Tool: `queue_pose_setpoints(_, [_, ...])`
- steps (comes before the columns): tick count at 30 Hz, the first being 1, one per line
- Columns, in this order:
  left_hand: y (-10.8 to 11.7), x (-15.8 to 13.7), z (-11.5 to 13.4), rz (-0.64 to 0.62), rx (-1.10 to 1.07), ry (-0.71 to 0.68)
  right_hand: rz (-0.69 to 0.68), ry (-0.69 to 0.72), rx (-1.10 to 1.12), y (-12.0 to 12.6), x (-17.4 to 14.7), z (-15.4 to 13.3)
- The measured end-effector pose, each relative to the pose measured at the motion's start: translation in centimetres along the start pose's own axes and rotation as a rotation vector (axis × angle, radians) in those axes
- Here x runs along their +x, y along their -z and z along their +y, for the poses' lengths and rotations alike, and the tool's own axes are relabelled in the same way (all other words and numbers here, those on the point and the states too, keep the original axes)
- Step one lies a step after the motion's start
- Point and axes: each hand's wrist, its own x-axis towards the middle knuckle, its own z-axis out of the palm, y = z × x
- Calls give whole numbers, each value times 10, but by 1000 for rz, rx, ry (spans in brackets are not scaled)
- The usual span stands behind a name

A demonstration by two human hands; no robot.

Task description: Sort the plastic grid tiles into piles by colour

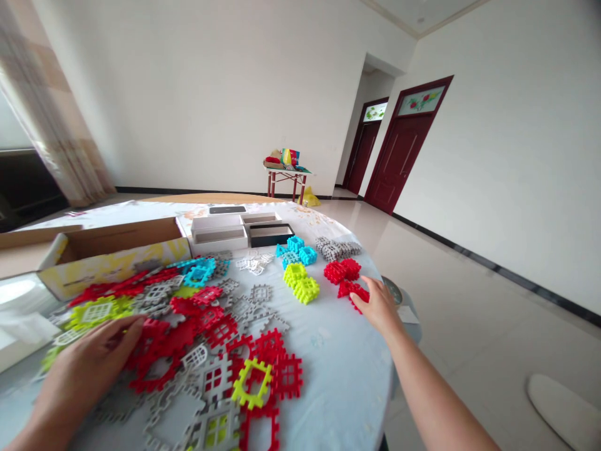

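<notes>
My left hand (89, 363) is over the left part of a mixed heap of interlocking plastic building tiles, fingers curled together against a red toothed tile (153, 338). Part of its grip is hidden behind the fingers. At the right edge of the table, my right hand (379, 307) has its thumb and fingers around a small red stack of tiles (355, 293) resting on the cloth. Just behind it lies another red stack (342, 270). A yellow-green frame tile (253, 383) and a grey window tile (216, 379) lie at the front of the heap.
Yellow-green stacks (301, 285), blue stacks (300, 252) and grey stacks (335, 248) stand near the right edge. White window pieces (255, 262) lie behind the heap. Farther back are a cardboard box (117, 266), white trays (220, 237) and a black tray (271, 235).
</notes>
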Motion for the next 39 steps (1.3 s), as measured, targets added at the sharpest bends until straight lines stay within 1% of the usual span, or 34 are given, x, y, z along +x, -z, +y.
queue_pose_setpoints(2, [5,-2,8,-40,3,20,35,89,121,1,0,-18])
queue_pose_setpoints(3, [8,-3,12,-51,0,27,23,130,200,2,-2,-30])
queue_pose_setpoints(4, [9,-4,15,-52,-9,28,-17,164,282,3,-4,-44])
queue_pose_setpoints(5, [11,-4,17,-50,-16,30,-86,190,361,5,-6,-59])
queue_pose_setpoints(6, [12,-5,19,-53,-24,30,-184,215,431,6,-9,-74])
queue_pose_setpoints(8, [14,-7,21,-55,-42,35,-438,294,534,8,-16,-102])
queue_pose_setpoints(10, [15,-8,22,-54,-54,47,-666,381,570,9,-22,-122])
queue_pose_setpoints(11, [16,-8,23,-52,-57,54,-751,416,565,8,-24,-128])
queue_pose_setpoints(13, [17,-9,24,-46,-64,56,-878,452,536,6,-28,-135])
queue_pose_setpoints(15, [18,-8,26,-46,-67,48,-982,453,516,4,-30,-136])
queue_pose_setpoints(17, [19,-8,27,-53,-64,35,-1039,442,536,1,-30,-136])
queue_pose_setpoints(20, [20,-7,28,-49,-53,34,-1015,408,630,-3,-27,-138])
queue_pose_setpoints(22, [20,-7,28,-39,-48,29,-932,378,699,-5,-24,-143])
queue_pose_setpoints(23, [20,-7,28,-34,-48,26,-854,367,724,-7,-22,-146])
queue_pose_setpoints(27, [19,-8,26,-33,-51,30,-412,364,748,-15,-23,-156])
queue_pose_setpoints(28, [19,-8,26,-34,-52,31,-351,387,740,-17,-24,-158])
queue_pose_setpoints(29, [18,-8,25,-36,-55,28,-335,422,734,-18,-26,-158])
queue_pose_setpoints(30, [18,-8,25,-37,-59,23,-356,464,732,-20,-28,-157])
queue_pose_setpoints(32, [18,-8,25,-33,-67,14,-444,529,730,-21,-32,-155])
queue_pose_setpoints(33, [18,-8,25,-30,-70,12,-475,539,725,-20,-33,-153])
queue_pose_setpoints(34, [18,-8,25,-27,-70,13,-485,533,714,-20,-33,-151])
queue_pose_setpoints(36, [17,-8,25,-28,-65,16,-458,493,672,-18,-32,-150])
queue_pose_setpoints(39, [17,-8,24,-33,-52,19,-424,443,551,-19,-33,-151])
